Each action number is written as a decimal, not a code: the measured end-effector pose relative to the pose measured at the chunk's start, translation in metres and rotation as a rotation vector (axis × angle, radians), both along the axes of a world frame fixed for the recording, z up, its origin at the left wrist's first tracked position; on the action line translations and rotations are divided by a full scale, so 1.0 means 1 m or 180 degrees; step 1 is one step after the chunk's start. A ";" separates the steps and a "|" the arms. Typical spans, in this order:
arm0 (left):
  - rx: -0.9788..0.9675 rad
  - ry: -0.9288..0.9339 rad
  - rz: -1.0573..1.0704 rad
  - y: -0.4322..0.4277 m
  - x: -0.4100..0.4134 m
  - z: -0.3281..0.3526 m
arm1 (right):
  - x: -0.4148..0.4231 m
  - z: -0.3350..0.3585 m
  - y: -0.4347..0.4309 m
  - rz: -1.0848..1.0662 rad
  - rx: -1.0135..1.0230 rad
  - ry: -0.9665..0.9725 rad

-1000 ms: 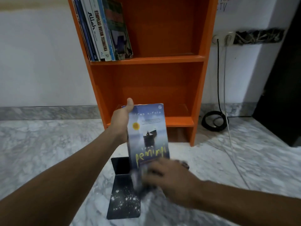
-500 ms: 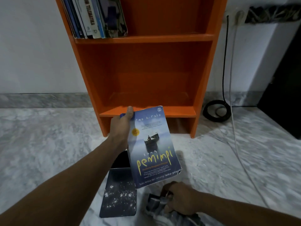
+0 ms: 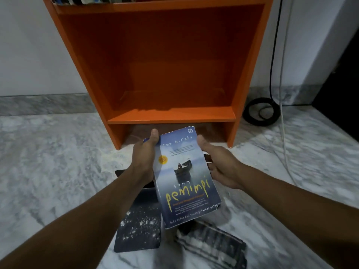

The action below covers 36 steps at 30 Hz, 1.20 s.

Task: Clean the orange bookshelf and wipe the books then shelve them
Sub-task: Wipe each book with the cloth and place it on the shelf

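Head view: your left hand (image 3: 144, 158) pinches the blue paperback book (image 3: 184, 181), your right hand (image 3: 221, 166) cupping it, grip unclear, so slide it squarely into the orange wooden bookshelf (image 3: 171, 114) beyond.

Domestic room, floor-level view. Floor (image 3: 48, 171): grey-white marble pattern. Wall (image 3: 29, 55): plain white plaster with matching marble skirting (image 3: 38, 104). Furniture: orange bookshelf (image 3: 171, 118) standing on the floor against the wall, books (image 3: 87, 0) on an upper shelf. Fittings: black cable (image 3: 260, 111) coiled on the floor beside it.
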<state>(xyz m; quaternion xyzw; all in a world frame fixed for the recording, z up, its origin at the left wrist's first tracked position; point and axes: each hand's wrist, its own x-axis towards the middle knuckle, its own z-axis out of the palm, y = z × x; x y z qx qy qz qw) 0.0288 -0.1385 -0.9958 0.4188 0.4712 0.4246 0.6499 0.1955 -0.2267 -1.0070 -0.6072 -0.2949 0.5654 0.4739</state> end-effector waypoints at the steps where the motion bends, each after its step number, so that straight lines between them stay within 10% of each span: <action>1: 0.0033 0.0007 0.0028 -0.001 0.001 0.005 | -0.008 0.001 -0.004 0.0065 0.0024 -0.0046; 22: 0.1000 -0.0446 -0.0387 -0.032 -0.050 0.129 | -0.073 0.181 -0.004 -0.0108 0.1245 -0.1767; 36: 0.2303 0.1866 -0.0566 0.028 -0.089 0.280 | -0.088 0.308 0.083 -0.0562 0.1094 -0.2668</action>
